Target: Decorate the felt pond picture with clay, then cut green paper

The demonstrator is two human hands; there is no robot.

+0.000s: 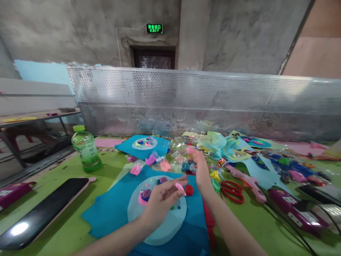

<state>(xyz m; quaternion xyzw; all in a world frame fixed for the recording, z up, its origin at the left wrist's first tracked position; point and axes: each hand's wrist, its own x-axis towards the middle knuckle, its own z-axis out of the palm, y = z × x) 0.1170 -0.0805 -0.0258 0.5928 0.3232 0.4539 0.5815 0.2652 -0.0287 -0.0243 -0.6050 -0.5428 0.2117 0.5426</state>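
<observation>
My left hand hovers over a pale blue round felt disc that lies on a darker blue felt sheet. Its fingertips pinch a small pink piece. On the disc sit a pink and purple shape, a purple button-like piece and a red round piece. My right hand reaches forward over small plastic bags of coloured bits, fingers loosely apart, with nothing seen in it.
A green bottle stands at the left, with a black phone in front of it. Red scissors and a pink glue gun lie to the right. A second decorated blue felt lies farther back. A perforated metal screen closes the table's far side.
</observation>
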